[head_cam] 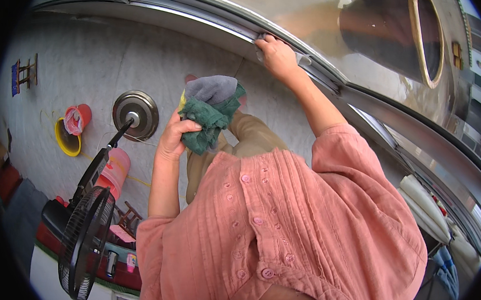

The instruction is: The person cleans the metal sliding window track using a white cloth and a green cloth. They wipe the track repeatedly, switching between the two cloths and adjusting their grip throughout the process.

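In my left hand (pixel 173 134) is a bundle of cloths: a dark green cloth (pixel 205 121) in front, a grey cloth (pixel 211 89) above it and a bit of yellow at the edge. The bundle hangs over my legs. My right hand (pixel 278 57) reaches out to the metal track of a sliding window or door (pixel 214 20). Its fingers press a light grey cloth (pixel 303 59) into the track; part of that cloth is hidden under the palm.
A standing fan (pixel 87 240) with a round base (pixel 135 115) stands at left. Near it are a red bucket (pixel 84 115), a yellow basin (pixel 62 139), a pink bucket (pixel 120 171) and a small stool (pixel 24 75). Beyond the glass is a large dark jar (pixel 378 31).
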Demonstrator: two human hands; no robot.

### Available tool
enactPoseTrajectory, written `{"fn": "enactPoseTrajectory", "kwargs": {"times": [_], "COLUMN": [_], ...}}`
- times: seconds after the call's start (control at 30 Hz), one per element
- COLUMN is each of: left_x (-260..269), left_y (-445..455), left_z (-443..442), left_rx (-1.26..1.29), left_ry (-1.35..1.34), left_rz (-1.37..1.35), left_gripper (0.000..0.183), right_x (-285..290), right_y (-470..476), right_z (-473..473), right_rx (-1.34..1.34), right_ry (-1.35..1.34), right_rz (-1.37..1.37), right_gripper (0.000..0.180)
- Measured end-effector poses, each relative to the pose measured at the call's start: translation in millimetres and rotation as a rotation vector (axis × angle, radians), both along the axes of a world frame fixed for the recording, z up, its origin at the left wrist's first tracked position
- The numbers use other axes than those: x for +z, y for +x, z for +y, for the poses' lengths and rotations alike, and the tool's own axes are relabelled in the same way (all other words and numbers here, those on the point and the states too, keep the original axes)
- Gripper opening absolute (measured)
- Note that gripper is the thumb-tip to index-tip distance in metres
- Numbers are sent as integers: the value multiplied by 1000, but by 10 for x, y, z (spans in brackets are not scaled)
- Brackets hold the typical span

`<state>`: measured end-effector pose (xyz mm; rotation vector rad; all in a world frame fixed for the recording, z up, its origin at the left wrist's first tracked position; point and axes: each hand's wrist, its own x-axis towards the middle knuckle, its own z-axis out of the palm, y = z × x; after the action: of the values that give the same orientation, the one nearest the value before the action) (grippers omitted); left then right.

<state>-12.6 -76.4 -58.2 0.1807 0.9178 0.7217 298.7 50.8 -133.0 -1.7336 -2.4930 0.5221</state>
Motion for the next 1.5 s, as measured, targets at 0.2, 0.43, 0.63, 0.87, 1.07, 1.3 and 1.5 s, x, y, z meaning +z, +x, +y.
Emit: {"fn": "enactPoseTrajectory", "kwargs": {"times": [0.2,0.43,0.63,0.87,1.07,1.3,1.5], "left_x": [1,-72,-95,-55,79,-87,-54], "left_y": [54,110,187,285,285,173,179], "left_z": [-30,-81,-140,-171,-177,-236,-20], "left_rx": [22,51,1,-44,-47,-64,-187], "left_ry": [-5,1,-2,-2,1,-5,68], "left_rz": [32,25,14,-5,74,46,8], "left_gripper": [60,62,62,63,66,58,58], "right_x": [15,132,22,-2,123,731,400], "right_y": [263,1216,2076,2037,1922,2187,2235], "right_z": [-275,-909,-1308,-1094,-925,-1739,-2799], "right_rx": [48,36,24,124,126,-699,-1114], "right_ry": [34,4,-95,-257,-405,-935,-779], "right_rz": [-296,-356,-571,-710,-800,554,690], "right_gripper": [18,42,22,10,11,19,29]}}
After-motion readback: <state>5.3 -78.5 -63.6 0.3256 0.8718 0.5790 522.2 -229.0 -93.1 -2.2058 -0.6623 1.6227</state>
